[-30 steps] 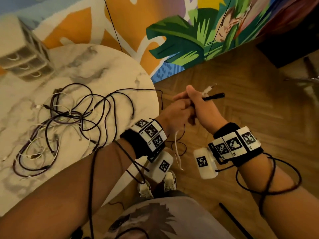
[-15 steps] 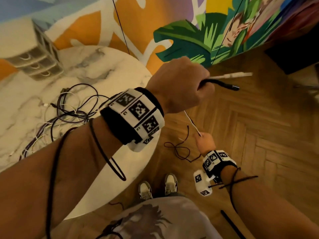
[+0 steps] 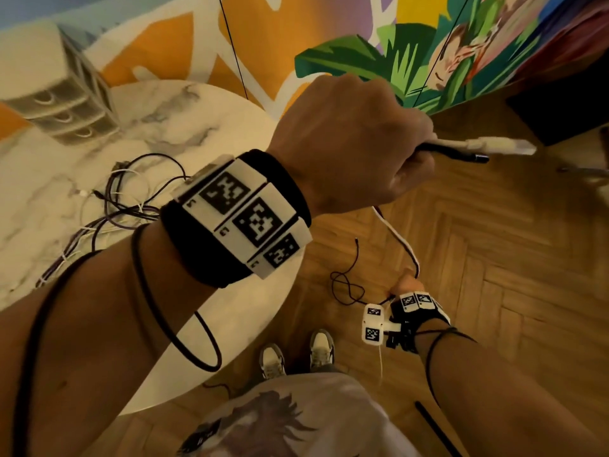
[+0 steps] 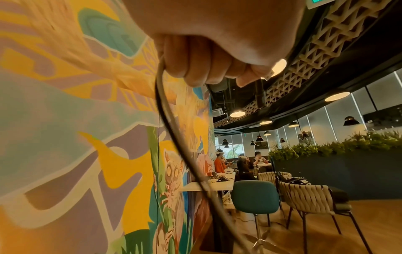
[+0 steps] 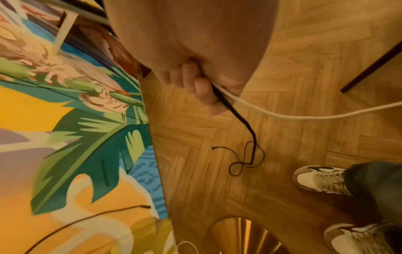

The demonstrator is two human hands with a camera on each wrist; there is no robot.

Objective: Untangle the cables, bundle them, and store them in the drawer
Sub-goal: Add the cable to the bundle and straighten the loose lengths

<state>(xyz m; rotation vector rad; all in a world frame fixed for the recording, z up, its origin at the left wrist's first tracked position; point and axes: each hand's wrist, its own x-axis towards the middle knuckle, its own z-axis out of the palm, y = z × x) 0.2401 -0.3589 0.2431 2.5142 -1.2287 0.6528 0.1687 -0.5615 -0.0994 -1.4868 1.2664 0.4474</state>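
My left hand is raised high and grips a white cable and a black cable together. Their plugs, white and black, stick out to the right of the fist. Both cables run down to my right hand, held low near the floor, which also grips them. In the right wrist view the fingers curl round the black cable and the white cable. The black tail loops on the floor. A cable tangle lies on the marble table. The drawer unit stands at its back left.
A painted mural wall runs behind the table. My shoes stand on the wood floor by the table's gold base. A black rod lies on the floor at lower right. Chairs and seated people are farther off.
The hands were together a second ago. The left hand has risen with the plug ends while the right hand has slid down along the two cables toward the floor, stretching them out.
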